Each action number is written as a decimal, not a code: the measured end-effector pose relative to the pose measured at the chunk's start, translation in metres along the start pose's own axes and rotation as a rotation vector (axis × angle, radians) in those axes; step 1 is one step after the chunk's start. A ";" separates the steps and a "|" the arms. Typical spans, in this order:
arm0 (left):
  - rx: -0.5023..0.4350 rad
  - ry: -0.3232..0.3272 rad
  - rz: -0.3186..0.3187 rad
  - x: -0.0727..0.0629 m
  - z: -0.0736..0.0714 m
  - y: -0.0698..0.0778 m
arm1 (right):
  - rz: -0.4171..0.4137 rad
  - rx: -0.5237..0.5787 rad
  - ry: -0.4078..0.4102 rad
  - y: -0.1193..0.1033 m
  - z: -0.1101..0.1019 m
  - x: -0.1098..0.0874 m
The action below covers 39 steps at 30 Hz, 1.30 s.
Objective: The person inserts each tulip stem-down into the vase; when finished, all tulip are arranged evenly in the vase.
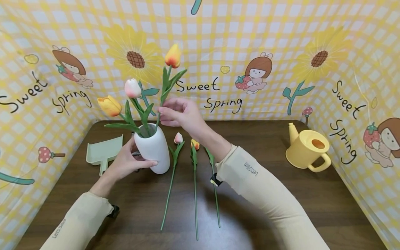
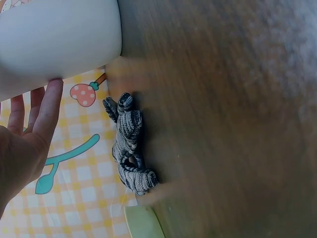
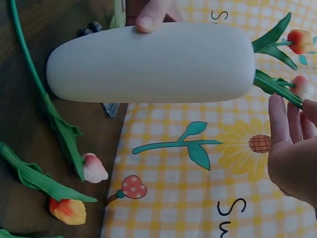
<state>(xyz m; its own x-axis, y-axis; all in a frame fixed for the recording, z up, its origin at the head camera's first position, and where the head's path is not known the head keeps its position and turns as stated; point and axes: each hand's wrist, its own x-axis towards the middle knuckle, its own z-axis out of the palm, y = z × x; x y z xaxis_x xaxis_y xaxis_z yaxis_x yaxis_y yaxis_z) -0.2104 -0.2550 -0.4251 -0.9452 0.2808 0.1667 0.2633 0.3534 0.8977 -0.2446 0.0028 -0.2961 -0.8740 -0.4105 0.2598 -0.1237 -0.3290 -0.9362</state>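
My left hand [image 1: 126, 158] grips a white vase [image 1: 153, 149] round its side, thumb across the front. The vase leans a little; whether its base touches the table I cannot tell. A yellow tulip [image 1: 109, 106] and a pink-and-white tulip [image 1: 133, 88] stand in its mouth, tilted left. My right hand [image 1: 184, 113] pinches the stem of an orange-yellow tulip [image 1: 173, 56], whose lower end runs into the vase mouth. In the right wrist view the white vase [image 3: 153, 64] hides most of my left hand.
Below my right arm lie a pink tulip [image 1: 175, 154], an orange tulip [image 1: 195, 152] and a third stem [image 1: 216, 198], its head hidden by the arm. A green dustpan [image 1: 104, 151] sits left, a yellow watering can [image 1: 306, 151] right. A black-and-white knitted bundle [image 2: 130, 144] lies behind the vase.
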 end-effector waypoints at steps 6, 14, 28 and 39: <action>-0.002 -0.007 0.010 0.001 0.000 0.001 | 0.072 -0.073 -0.028 0.008 0.001 0.000; 0.018 -0.013 0.019 0.000 -0.001 0.001 | 0.074 -0.338 -0.059 0.017 0.003 0.000; 0.015 -0.010 0.022 0.001 -0.001 0.000 | 0.191 -0.394 -0.034 0.025 -0.003 -0.005; 0.027 -0.010 0.013 0.001 0.000 0.000 | 0.209 -0.307 -0.019 0.025 -0.028 -0.016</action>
<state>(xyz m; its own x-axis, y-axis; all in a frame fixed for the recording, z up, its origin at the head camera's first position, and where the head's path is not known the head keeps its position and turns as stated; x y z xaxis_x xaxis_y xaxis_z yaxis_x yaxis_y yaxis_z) -0.2110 -0.2552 -0.4247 -0.9398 0.2940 0.1741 0.2807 0.3735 0.8841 -0.2468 0.0245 -0.3303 -0.8869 -0.4585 0.0568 -0.0807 0.0327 -0.9962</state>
